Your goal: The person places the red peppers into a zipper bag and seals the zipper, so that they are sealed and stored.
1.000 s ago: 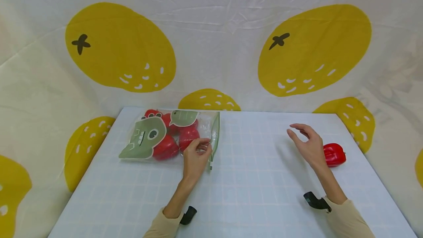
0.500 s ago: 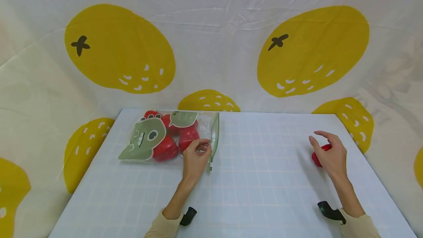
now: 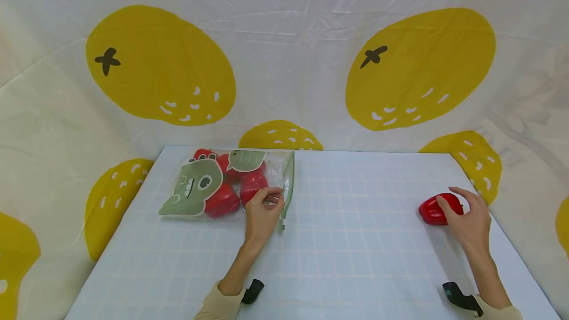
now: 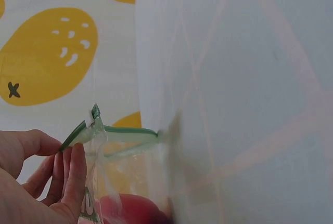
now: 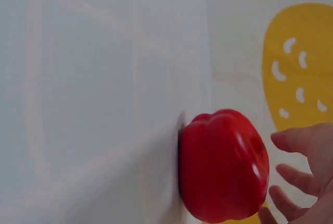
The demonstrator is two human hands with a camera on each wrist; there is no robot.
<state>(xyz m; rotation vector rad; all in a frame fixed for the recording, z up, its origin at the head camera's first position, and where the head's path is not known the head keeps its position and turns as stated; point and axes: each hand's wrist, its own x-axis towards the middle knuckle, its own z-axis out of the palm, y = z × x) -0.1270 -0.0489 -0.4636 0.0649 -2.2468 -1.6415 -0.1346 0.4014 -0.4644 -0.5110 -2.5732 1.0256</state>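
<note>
In the head view, my left hand (image 3: 263, 215) pinches the open-end edge of a clear zip-top bag (image 3: 195, 191) with a green dinosaur print. Several red bell peppers (image 3: 222, 200) lie inside it. The left wrist view shows thumb and fingers on the bag's green zip strip (image 4: 130, 130), its two sides apart. At the table's right, my right hand (image 3: 472, 221) is spread over a single red bell pepper (image 3: 430, 211) lying on its side. Seen from the right wrist, the fingers (image 5: 297, 180) are apart beside this pepper (image 5: 221, 167), with a gap between.
A pale checked cloth covers the table (image 3: 346, 246). Behind it and at both sides hangs a white curtain (image 3: 289, 63) with large yellow fruit prints. A black wrist camera (image 3: 460, 298) sits on the right sleeve, another camera (image 3: 253, 291) on the left.
My right hand has moved right and toward the near side, passing over the single pepper to its stem end. The left hand and bag have stayed in place.
</note>
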